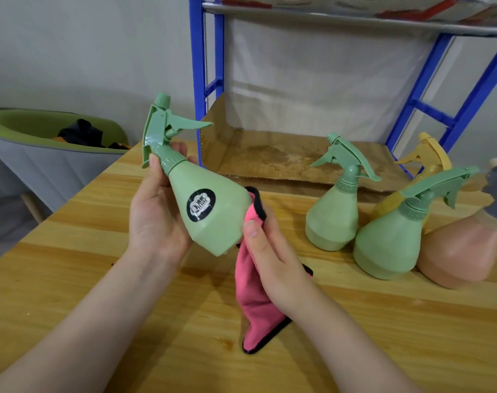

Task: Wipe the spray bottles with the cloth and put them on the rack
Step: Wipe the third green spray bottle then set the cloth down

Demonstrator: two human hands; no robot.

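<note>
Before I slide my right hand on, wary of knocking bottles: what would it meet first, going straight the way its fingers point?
The right hand, holding the pink cloth, points up-left at the held green bottle; it would press the cloth onto its base. Standing bottles lie off that line.

Wooden table, stained cardboard, and a chair off to the side

A light wood-grain table (355, 321) fills the foreground. At its far edge lies a flattened brown cardboard sheet (270, 157) with dark blotchy stains. Left of the table stands a grey chair with a green rim (43, 154), holding a heap of dark fabric (82, 133). A pale grey wall (85, 52) is behind.
</note>
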